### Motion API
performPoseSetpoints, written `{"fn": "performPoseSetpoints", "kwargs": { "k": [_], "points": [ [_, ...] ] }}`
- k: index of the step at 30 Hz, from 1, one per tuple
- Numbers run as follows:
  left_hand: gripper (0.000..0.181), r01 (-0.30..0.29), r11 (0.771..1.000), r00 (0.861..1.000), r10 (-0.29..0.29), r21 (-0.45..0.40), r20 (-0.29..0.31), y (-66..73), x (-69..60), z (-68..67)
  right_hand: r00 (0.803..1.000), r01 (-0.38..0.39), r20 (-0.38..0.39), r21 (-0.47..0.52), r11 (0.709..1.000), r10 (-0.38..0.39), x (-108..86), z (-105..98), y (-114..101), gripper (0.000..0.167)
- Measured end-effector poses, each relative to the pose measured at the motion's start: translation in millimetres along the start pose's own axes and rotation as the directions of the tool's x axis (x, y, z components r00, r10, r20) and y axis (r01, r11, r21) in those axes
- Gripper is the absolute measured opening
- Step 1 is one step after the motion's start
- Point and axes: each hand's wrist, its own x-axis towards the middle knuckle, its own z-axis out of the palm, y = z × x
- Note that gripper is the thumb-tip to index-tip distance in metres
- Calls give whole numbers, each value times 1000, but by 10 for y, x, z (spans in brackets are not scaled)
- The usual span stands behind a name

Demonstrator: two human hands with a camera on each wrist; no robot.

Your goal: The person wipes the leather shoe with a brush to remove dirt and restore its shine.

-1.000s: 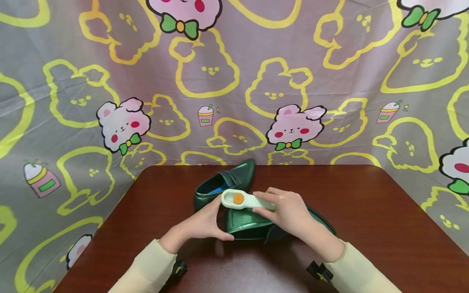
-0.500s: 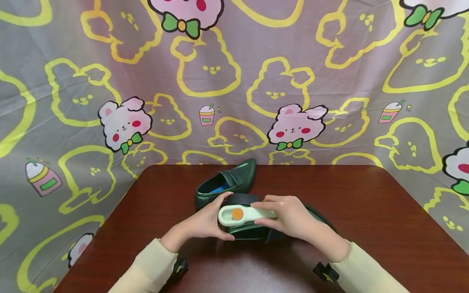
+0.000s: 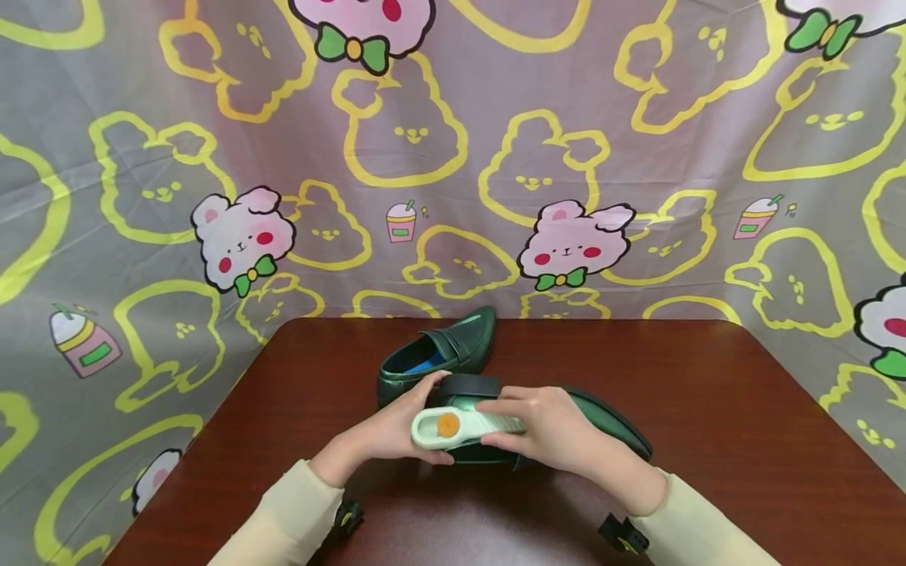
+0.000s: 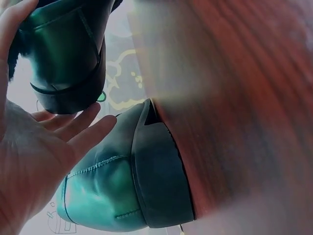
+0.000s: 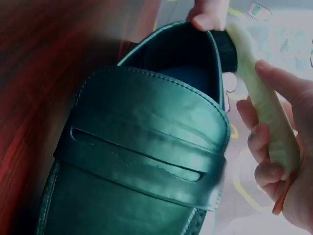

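A dark green loafer (image 3: pixel 612 428) is tilted on its side, its opening toward me and its dark heel (image 3: pixel 469 384) on the far side. My left hand (image 3: pixel 392 424) grips it around the back, thumb near the opening; in the left wrist view its fingers (image 4: pixel 93 132) lie against the heel. My right hand (image 3: pixel 555 424) holds a pale green brush (image 3: pixel 470 425) with an orange round button by its handle. In the right wrist view the black bristles (image 5: pixel 227 51) meet the shoe's side near the opening's rim.
The matching green loafer (image 3: pixel 467 338), with a blue insole (image 3: pixel 423 364), stands just behind on the brown table (image 3: pixel 679 377). A patterned cloth (image 3: pixel 453 157) hangs behind the table and along its sides.
The brush in my right hand has moved toward me across the shoe's side, uncovering the dark heel, and shifted slightly left. My left hand has stayed at the shoe's back.
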Motion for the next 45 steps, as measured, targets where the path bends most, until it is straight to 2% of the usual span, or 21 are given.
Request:
{"fn": "performPoseSetpoints", "kwargs": {
  "k": [4, 7, 11, 14, 18, 21, 24, 30, 33, 36, 39, 42, 45],
  "points": [
    [111, 1, 1000, 1000, -1, 15, -6, 13, 1, 14, 995, -97, -36, -62, 993, 95, 62, 27, 30, 38],
    [111, 12, 998, 1000, -11, 68, -21, 20, -5, 29, 978, -199, -80, -93, 976, 192, 69, 4, 83, 38],
    [114, 36, 995, 999, -34, 88, -25, 22, -12, 32, 960, -271, -86, -50, 961, 266, -6, -94, 130, 39],
    [114, 36, 995, 999, -35, 88, -22, 18, -3, 24, 970, -240, -32, 29, 970, 241, -98, -191, 140, 38],
    [114, 27, 995, 1000, -26, 92, -17, 6, 10, 11, 991, -129, 53, 139, 982, 123, -233, -265, 160, 36],
    [114, 20, 995, 1000, -19, 100, -18, -4, 7, 4, 994, -87, 84, 168, 982, 74, -300, -263, 203, 36],
    [112, 27, 993, 999, -25, 113, -21, -8, -3, 6, 995, -87, 54, 135, 987, 80, -321, -242, 301, 37],
    [111, 51, 991, 999, -49, 123, -12, 12, -9, 20, 979, -196, -55, 23, 980, 197, -297, -280, 475, 39],
    [112, 55, 991, 998, -55, 118, -2, 25, -7, 22, 975, -208, -73, 23, 978, 209, -303, -330, 479, 38],
    [113, 65, 991, 998, -66, 118, 2, 32, -9, 21, 984, -169, -28, 122, 978, 174, -330, -371, 434, 39],
    [114, 70, 990, 997, -71, 123, 2, 35, -7, 15, 995, -95, 40, 210, 973, 89, -357, -374, 378, 39],
    [114, 66, 990, 998, -67, 127, 1, 39, 1, 10, 997, -30, 73, 216, 976, 14, -367, -344, 353, 36],
    [113, 62, 991, 998, -62, 121, 0, 37, 6, 9, 997, -40, 70, 182, 983, 28, -363, -311, 392, 35]
  ]
}}
